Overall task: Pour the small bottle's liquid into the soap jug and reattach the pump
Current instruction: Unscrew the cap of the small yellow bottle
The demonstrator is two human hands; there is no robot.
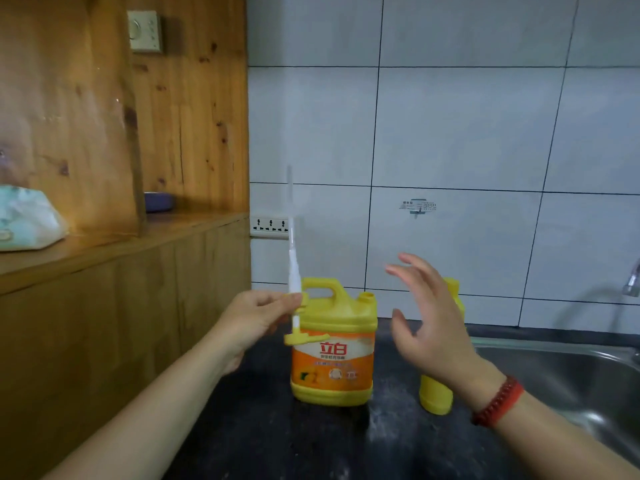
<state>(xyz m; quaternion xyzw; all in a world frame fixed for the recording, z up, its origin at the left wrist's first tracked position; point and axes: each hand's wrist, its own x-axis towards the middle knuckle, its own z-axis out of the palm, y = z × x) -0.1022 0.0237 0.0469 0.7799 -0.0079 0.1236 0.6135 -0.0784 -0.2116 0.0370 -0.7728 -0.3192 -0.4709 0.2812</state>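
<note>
A yellow soap jug [334, 344] with an orange label stands upright on the dark counter, its neck uncapped at the top right. My left hand [254, 323] pinches the yellow pump [294, 303] upside down, head low and clear dip tube pointing up, just left of the jug. A small yellow bottle [437, 393] stands to the jug's right, mostly hidden behind my right hand [429, 317]. That hand hovers in the air with fingers spread and holds nothing.
A steel sink [568, 375] lies at the right with a tap [632, 278] above it. Wooden shelving [121, 258] rises at the left, bearing a tissue pack [27, 220]. A wall socket [270, 225] sits behind the pump tube.
</note>
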